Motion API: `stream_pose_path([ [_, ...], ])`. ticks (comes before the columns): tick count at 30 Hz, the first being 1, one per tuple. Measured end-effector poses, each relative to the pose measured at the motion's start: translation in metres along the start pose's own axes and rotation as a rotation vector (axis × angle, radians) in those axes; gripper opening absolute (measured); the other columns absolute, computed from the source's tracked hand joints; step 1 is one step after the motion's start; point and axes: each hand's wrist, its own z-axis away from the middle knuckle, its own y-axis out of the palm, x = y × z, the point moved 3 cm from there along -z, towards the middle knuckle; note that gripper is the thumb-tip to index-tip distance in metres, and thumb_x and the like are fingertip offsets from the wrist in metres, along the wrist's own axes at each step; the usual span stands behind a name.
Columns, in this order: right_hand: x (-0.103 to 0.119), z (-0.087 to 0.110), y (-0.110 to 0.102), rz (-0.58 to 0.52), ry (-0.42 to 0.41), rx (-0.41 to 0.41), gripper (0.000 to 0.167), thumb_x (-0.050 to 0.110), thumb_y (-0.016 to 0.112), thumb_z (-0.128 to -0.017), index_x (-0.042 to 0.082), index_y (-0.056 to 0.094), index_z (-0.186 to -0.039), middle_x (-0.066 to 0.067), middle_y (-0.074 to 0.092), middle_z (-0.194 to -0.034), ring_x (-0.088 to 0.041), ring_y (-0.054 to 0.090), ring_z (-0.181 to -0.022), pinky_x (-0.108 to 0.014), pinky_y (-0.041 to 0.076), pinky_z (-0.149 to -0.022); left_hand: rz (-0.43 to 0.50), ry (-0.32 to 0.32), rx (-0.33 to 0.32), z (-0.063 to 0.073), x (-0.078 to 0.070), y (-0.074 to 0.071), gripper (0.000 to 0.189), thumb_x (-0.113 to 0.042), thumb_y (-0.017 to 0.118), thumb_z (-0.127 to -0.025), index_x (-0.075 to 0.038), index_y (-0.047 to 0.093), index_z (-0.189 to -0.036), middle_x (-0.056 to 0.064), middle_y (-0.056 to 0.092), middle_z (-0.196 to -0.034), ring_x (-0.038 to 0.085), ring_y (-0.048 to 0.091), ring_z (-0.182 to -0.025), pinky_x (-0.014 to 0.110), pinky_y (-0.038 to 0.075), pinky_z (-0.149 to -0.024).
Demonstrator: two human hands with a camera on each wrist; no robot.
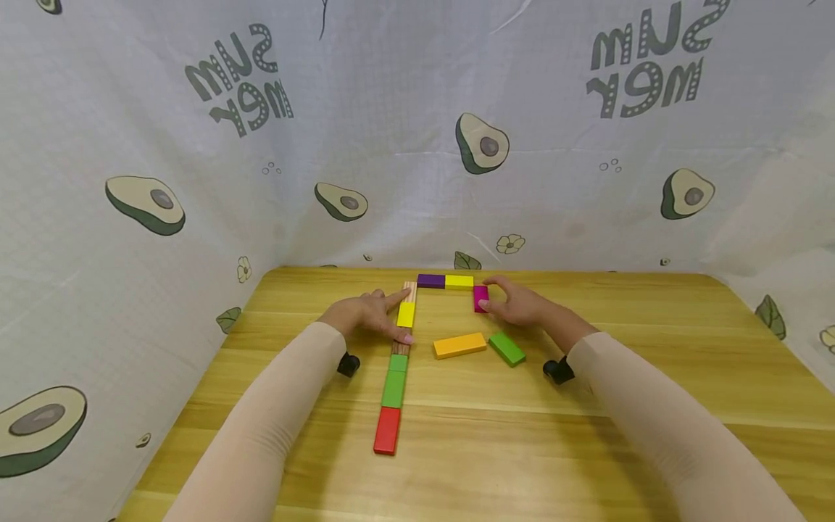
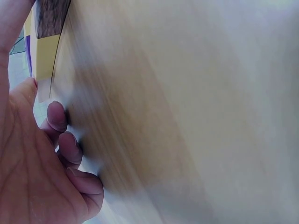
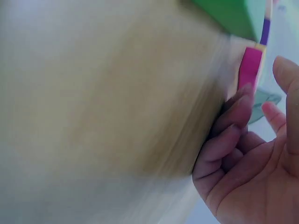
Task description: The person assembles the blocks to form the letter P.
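Observation:
My left hand (image 1: 373, 315) spreads over a row of blocks, its index finger at a striped pale wood block (image 1: 409, 291) and its thumb over a brown wood block (image 1: 401, 349). Between them lies a yellow block (image 1: 406, 315). The other left fingers curl beside the row in the left wrist view. On the right, a magenta block (image 1: 480, 296) sits by the thumb and index finger of my right hand (image 1: 518, 303). That thumb overlaps the block's near part from above; its index finger is by the far end. Remaining right fingers curl down at the table in the right wrist view.
Green blocks (image 1: 394, 388) and a red block (image 1: 387, 431) continue the left row toward me. A purple block (image 1: 430, 280) and a yellow block (image 1: 459, 282) lie end to end at the back. An orange block (image 1: 459, 346) and loose green block (image 1: 507, 349) lie between the hands.

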Motion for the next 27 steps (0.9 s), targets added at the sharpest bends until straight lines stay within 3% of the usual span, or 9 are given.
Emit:
stream_pose_path([
  [2, 0.004, 0.007, 0.003, -0.015, -0.052, 0.018, 0.062, 0.047, 0.056, -0.104, 0.017, 0.034, -0.154, -0.023, 0.063, -0.112, -0.035, 0.061, -0.094, -0.044, 0.054, -0.085, 0.001, -0.002, -0.001, 0.0, 0.001, -0.001, 0.117, -0.085, 0.069, -0.07, -0.052, 0.003, -0.161, 0.013, 0.028, -0.164, 0.038, 0.032, -0.151, 0.067, 0.03, -0.118],
  [5, 0.014, 0.018, 0.011, -0.006, -0.111, 0.077, 0.058, 0.047, 0.065, -0.098, 0.017, 0.046, -0.144, -0.01, 0.056, -0.086, -0.022, 0.052, -0.075, -0.032, 0.044, -0.068, 0.001, -0.004, 0.001, 0.0, 0.002, -0.001, 0.117, -0.085, 0.069, -0.07, -0.053, 0.003, -0.16, 0.012, 0.027, -0.164, 0.038, 0.031, -0.151, 0.067, 0.03, -0.118],
  [10, 0.032, 0.031, 0.024, 0.139, -0.191, 0.126, 0.043, 0.043, 0.079, -0.087, 0.017, 0.062, -0.118, -0.005, 0.058, -0.094, -0.02, 0.053, -0.085, -0.034, 0.047, -0.076, 0.0, -0.01, 0.002, -0.002, 0.004, -0.002, 0.118, -0.086, 0.069, -0.069, -0.053, 0.003, -0.16, 0.012, 0.026, -0.165, 0.038, 0.03, -0.152, 0.067, 0.03, -0.118],
  [14, 0.044, 0.031, 0.034, 0.214, -0.255, 0.067, 0.035, 0.038, 0.08, -0.088, 0.014, 0.063, -0.108, -0.003, 0.058, -0.093, -0.018, 0.052, -0.085, -0.034, 0.048, -0.08, 0.005, -0.003, 0.001, -0.003, 0.004, -0.001, 0.118, -0.086, 0.07, -0.068, -0.053, 0.003, -0.16, 0.013, 0.028, -0.163, 0.038, 0.032, -0.151, 0.067, 0.03, -0.118],
  [19, 0.053, 0.027, 0.043, 0.218, -0.305, 0.019, 0.037, 0.04, 0.078, -0.09, 0.011, 0.064, -0.108, -0.001, 0.058, -0.087, -0.016, 0.052, -0.081, -0.032, 0.046, -0.076, 0.009, 0.008, 0.002, -0.004, 0.004, 0.001, 0.119, -0.087, 0.07, -0.067, -0.053, 0.003, -0.16, 0.013, 0.031, -0.161, 0.038, 0.033, -0.15, 0.067, 0.031, -0.118],
  [27, 0.06, 0.019, 0.046, 0.179, -0.254, 0.028, 0.039, 0.04, 0.075, -0.093, 0.01, 0.063, -0.115, -0.001, 0.059, -0.084, -0.016, 0.053, -0.079, -0.031, 0.046, -0.074, 0.009, -0.015, 0.008, -0.005, 0.003, 0.0, 0.121, -0.091, 0.068, -0.063, -0.054, 0.004, -0.16, 0.011, 0.03, -0.162, 0.038, 0.033, -0.149, 0.068, 0.031, -0.117],
])
